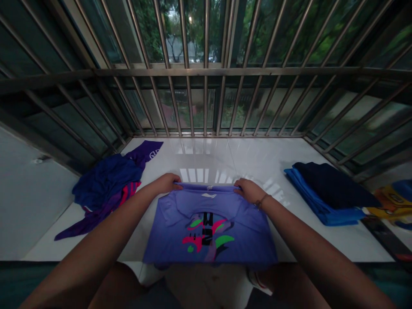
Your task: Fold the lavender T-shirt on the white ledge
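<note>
While both arms reach forward at centre frame, the left hand (167,183) and right hand (249,191) each pinch closed on the far edge of a purple printed shirt (209,229), which lies flat on the white sill (244,159). A heap of dark blue and purple clothes (107,184) sits at left; folded blue garments (328,193) are stacked at right, well apart.

Probably a home balcony — barred window (206,68), clothes pile (109,184).
</note>
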`<state>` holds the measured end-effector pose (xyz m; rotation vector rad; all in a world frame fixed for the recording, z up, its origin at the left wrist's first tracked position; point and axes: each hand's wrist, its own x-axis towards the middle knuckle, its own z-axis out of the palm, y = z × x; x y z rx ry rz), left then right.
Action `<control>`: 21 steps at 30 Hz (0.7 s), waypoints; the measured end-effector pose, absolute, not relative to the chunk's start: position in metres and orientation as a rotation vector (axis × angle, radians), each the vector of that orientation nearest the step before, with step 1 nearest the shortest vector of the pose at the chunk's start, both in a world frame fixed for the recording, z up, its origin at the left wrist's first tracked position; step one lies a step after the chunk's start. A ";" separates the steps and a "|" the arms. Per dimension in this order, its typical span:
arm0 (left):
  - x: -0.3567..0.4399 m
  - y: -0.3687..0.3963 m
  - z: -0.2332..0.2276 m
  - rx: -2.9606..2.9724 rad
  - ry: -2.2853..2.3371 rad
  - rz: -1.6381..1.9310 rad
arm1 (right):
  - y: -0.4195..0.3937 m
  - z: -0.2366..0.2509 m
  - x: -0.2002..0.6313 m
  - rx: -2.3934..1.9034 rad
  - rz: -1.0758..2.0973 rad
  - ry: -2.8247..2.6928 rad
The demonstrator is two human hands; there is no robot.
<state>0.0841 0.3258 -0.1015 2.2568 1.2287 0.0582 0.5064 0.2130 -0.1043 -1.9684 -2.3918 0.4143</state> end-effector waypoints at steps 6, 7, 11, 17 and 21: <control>0.112 0.374 -0.066 2.350 1.395 0.383 | 0.262 -0.066 0.510 -2.024 0.164 -2.190; 0.114 0.378 -0.058 2.363 1.415 0.437 | 0.265 -0.058 0.511 -2.023 0.118 -2.158; 0.104 0.361 -0.033 2.479 1.380 0.654 | 0.241 -0.037 0.519 -1.786 -0.049 -2.135; 0.053 0.236 -0.089 2.562 1.177 0.639 | 0.121 -0.090 0.519 -1.304 -0.105 -2.378; 0.024 0.155 -0.148 2.627 1.247 0.475 | 0.047 -0.135 0.507 -1.293 -0.076 -2.533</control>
